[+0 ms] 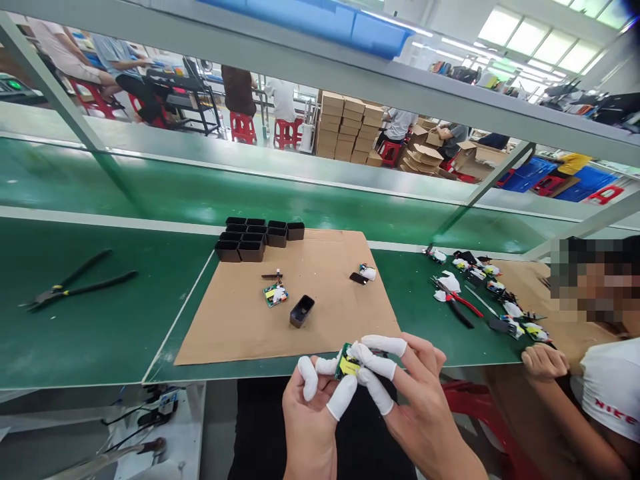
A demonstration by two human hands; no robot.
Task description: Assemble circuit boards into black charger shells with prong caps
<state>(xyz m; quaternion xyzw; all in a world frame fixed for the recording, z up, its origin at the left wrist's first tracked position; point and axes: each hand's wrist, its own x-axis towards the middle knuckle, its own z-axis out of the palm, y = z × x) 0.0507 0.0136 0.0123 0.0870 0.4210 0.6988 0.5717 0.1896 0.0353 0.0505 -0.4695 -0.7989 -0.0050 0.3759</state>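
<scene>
Plainly, in the head view, the left hand and right hand, fingertips sheathed in white, pinched a small green-and-yellow circuit board at the near edge of the glossy green desk; beyond, a hollow black box rested on flat brown cardboard.

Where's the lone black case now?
Head view, near centre: the case sits on the cardboard, just right of a loose board and beyond the left hand.
</scene>
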